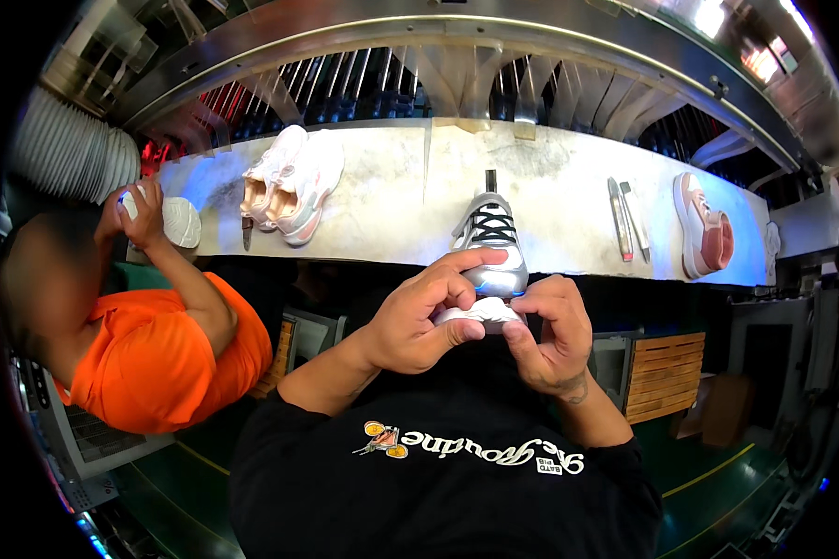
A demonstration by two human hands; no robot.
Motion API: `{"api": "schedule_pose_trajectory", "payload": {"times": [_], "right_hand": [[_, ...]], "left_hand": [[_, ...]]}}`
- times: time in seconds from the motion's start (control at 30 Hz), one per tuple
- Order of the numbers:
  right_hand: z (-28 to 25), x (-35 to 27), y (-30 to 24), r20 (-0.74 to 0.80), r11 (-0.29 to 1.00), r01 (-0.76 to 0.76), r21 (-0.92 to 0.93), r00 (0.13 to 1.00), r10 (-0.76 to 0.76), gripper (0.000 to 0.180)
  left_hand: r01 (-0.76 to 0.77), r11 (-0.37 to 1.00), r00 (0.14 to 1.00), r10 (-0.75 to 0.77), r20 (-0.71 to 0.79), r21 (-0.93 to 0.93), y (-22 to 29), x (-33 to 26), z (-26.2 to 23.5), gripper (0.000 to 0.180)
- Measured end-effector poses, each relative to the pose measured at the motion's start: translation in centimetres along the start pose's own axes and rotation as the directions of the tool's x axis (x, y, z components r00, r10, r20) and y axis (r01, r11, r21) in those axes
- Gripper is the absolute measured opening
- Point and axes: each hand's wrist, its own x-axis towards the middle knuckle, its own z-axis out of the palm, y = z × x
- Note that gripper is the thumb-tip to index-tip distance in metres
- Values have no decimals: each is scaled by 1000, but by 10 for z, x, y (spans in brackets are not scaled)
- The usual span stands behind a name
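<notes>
A silver-grey shoe upper (494,233) with black laces points its toe toward me at the bench's front edge. A dark peg sticks up from its far end. At the toe, a white shoe sole (489,310) is pinched between my hands. My left hand (429,312) grips the sole's left side with thumb and fingers, its index finger reaching over the toe. On the opposite side, my right hand (555,335) has thumb and bent fingers closed on the sole. Whether sole and upper are joined, I cannot tell.
A pair of pink-and-white shoes (294,191) stands to the left, a pink shoe (694,224) far right. Two pen-like tools (628,220) lie between. A co-worker in orange (168,354) works at left near a white sole (182,224). Behind the bench (382,205) runs a strip-curtained machine (457,79).
</notes>
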Motion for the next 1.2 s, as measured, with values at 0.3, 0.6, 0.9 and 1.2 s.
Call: {"api": "schedule_pose_trajectory", "payload": {"times": [0.3, 0.6, 0.9, 1.2], "right_hand": [[11, -15, 7, -71, 993, -67, 101, 995, 74, 25], [13, -26, 9, -75, 983, -68, 170, 994, 82, 26], [15, -23, 11, -104, 984, -50, 172, 992, 69, 26], [19, -19, 13, -153, 988, -22, 155, 987, 46, 24]], "left_hand": [[-109, 983, 959, 143, -245, 146, -18, -4, 30, 38], [-118, 940, 980, 163, -117, 321, -13, -10, 27, 41], [-161, 934, 954, 230, -193, 318, -17, -5, 30, 36], [-88, 977, 978, 122, -168, 193, -21, -9, 25, 36]]}}
